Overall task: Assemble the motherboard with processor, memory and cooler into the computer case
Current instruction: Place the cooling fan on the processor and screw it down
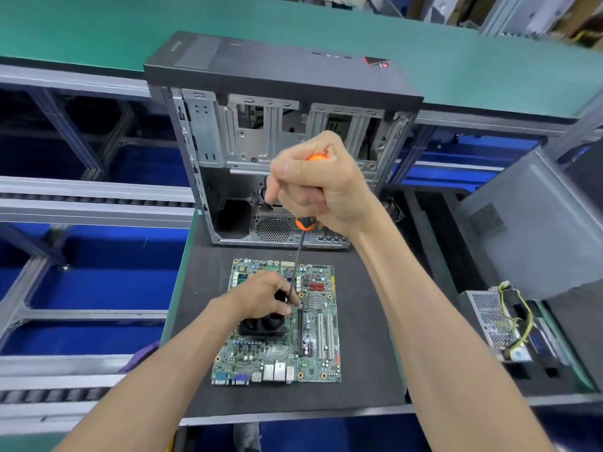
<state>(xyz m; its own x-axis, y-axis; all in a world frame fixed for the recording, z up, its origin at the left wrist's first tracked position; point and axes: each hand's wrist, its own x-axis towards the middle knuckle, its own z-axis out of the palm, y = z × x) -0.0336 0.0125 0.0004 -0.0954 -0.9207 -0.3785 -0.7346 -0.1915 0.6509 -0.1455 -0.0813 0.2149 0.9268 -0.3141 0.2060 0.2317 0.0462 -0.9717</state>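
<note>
A green motherboard [313,360] lies flat on the dark mat. A black cooler [261,324] sits on its left half. My left hand [264,296] rests on top of the cooler, fingers curled over it near the screwdriver tip. My right hand [313,184] grips the orange and black handle of a screwdriver [298,256]. Its thin shaft runs down to the cooler's right edge beside my left fingers. The open computer case [280,138] lies behind the board with its bare metal interior facing me.
The dark mat [368,321] covers the workbench. A power supply [499,324] with yellow cables lies at the right, beside a grey case panel [538,223]. Roller conveyor rails [91,197] run along the left. A green belt [98,31] crosses behind the case.
</note>
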